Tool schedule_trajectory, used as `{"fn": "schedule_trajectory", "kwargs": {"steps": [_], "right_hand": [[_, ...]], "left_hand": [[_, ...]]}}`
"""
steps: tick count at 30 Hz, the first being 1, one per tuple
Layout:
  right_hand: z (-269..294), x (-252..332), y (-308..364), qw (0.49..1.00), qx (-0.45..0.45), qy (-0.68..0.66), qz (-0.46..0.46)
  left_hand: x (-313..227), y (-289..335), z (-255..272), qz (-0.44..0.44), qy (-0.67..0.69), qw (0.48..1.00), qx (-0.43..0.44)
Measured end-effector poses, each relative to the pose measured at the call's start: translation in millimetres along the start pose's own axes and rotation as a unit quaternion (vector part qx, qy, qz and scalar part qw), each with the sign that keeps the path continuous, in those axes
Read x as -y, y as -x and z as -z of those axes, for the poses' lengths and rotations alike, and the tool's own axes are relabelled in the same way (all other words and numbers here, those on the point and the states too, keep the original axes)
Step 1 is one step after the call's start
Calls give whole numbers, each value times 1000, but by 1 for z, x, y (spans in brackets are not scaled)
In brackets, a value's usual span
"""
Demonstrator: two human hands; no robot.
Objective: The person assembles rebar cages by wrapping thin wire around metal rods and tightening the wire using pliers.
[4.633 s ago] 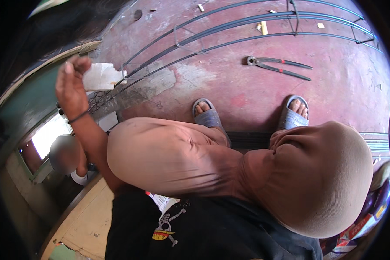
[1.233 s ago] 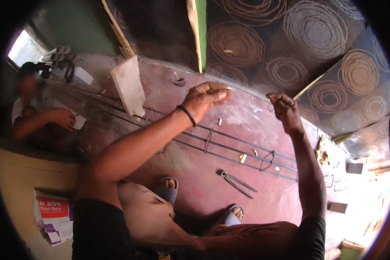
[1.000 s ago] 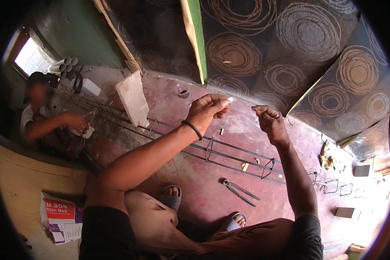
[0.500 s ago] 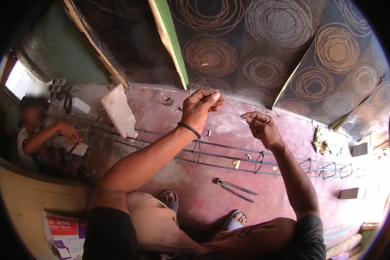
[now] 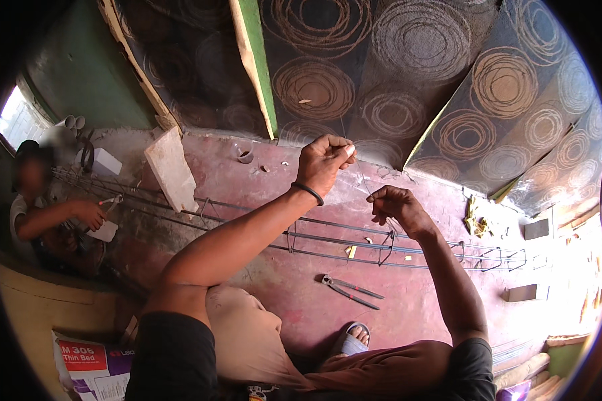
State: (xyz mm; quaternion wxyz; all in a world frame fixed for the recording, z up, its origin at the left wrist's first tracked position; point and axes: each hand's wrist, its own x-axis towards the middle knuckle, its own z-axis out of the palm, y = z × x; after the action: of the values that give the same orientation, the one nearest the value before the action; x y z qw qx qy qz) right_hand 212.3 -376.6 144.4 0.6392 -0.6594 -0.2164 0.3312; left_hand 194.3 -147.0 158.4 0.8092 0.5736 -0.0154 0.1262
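Head view, the only one supplied. The left hand [image 5: 324,164] is raised at roughly 12 o'clock of centre, fingers pinched shut on the upper end of a thin wire [image 5: 362,177]; a dark band sits on its wrist. The right hand [image 5: 394,206] lies at 4 o'clock from the left hand, close by but apart, fingers curled inward around the wire's lower end. The wire is a faint pale line between the two hands; its full course is hard to trace against the floor, and how it sits inside either grip is hidden by the fingers.

Below the hands, at 6 o'clock, a rebar cage [image 5: 381,244] of long bars and stirrups lies along the reddish floor [image 5: 294,287]; its left end is lost in shadow, its right end in glare. Pincers [image 5: 350,289] lie on the floor just below the cage, touched by neither hand. One sandalled foot [image 5: 350,339] shows at 6 o'clock, partly covered by the knee.

At 9 o'clock a second person [image 5: 43,214] sits, partly cut off by the dark rim; what their hand holds cannot be made out. A printed bag [image 5: 90,367] at 7 o'clock is cropped. Patterned sheets [image 5: 394,73] lean across the top.
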Motion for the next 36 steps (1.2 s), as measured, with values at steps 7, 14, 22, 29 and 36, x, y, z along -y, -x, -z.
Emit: {"fn": "schedule_trajectory", "kwargs": {"steps": [7, 14, 22, 29, 36], "right_hand": [[-74, 0, 19, 999, -27, -26, 12], [-78, -204, 125, 890, -56, 451, -7], [-96, -311, 129, 756, -109, 645, 28], [-88, -300, 140, 748, -89, 653, 77], [-110, -222, 162, 978, -16, 171, -121]], "left_hand": [[9, 16, 2, 48, 38, 997, 51], [0, 46, -1, 55, -211, 963, 155], [2, 54, 27, 252, -277, 891, 256], [3, 50, 26, 345, -262, 863, 260], [-14, 51, 42, 340, -363, 779, 381]]}}
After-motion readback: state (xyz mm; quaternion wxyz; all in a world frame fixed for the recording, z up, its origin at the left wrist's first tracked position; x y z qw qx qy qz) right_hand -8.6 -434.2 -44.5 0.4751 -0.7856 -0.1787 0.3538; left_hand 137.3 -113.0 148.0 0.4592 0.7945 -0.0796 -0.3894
